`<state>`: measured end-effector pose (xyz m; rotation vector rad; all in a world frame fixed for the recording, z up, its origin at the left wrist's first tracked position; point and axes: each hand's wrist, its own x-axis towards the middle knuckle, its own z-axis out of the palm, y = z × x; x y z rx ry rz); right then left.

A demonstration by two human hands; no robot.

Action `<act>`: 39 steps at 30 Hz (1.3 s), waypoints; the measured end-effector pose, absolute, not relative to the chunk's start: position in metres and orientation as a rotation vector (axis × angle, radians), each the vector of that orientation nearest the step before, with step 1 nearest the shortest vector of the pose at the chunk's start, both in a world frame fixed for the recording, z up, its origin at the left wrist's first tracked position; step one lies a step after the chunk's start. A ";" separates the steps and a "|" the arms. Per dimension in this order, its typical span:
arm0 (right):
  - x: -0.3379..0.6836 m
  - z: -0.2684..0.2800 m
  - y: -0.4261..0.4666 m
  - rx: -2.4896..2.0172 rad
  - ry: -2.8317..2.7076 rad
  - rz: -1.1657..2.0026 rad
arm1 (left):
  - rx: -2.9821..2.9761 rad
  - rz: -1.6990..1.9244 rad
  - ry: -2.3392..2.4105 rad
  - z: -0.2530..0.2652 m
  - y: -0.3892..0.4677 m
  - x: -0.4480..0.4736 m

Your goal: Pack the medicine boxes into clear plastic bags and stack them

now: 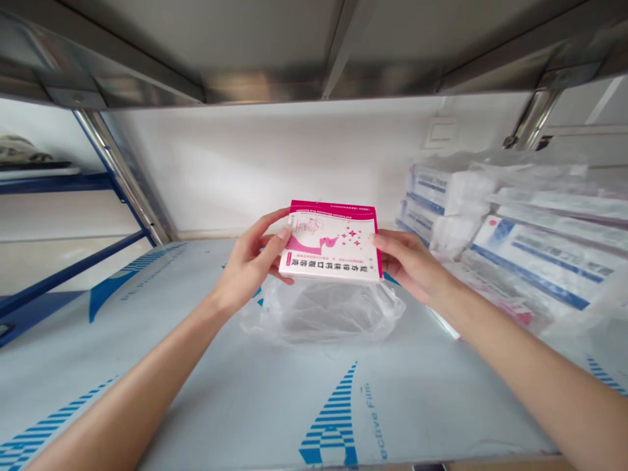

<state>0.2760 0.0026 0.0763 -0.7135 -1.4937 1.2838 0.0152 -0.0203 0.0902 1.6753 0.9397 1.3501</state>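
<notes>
Between both hands I hold a flat pink and white medicine box (pixel 333 242), raised over the shelf, its printed face toward me and the lettering upside down. My left hand (pixel 258 252) grips its left edge, thumb on the printed face and fingers behind and below. The right edge is pinched by my right hand (pixel 405 258), with the thumb on top and the other fingers mostly hidden behind it. Underneath lies a crumpled clear plastic bag (pixel 328 314) on the film-covered shelf (pixel 235 399); its contents, if any, cannot be made out.
At the right, several blue and white boxes (pixel 544 255) are stacked in clear plastic bags. A metal shelf (pixel 275 52) hangs low overhead. Metal posts (pixel 122 176) stand at both sides, and a white wall (pixel 245 157) with a switch plate (pixel 440 132) closes the back.
</notes>
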 end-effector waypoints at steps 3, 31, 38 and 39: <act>0.280 0.073 0.005 -0.740 -1.479 1.385 | 1.588 1.255 0.841 0.090 -0.017 0.010; 0.302 0.078 -0.004 -0.635 -2.114 0.563 | 2.194 0.983 0.730 0.088 -0.017 -0.012; 0.300 0.069 0.005 -0.752 -2.126 0.918 | 1.946 0.863 0.762 0.073 -0.008 -0.008; 0.300 0.069 0.006 -0.754 -2.147 0.942 | 1.912 0.851 0.771 0.072 -0.008 -0.008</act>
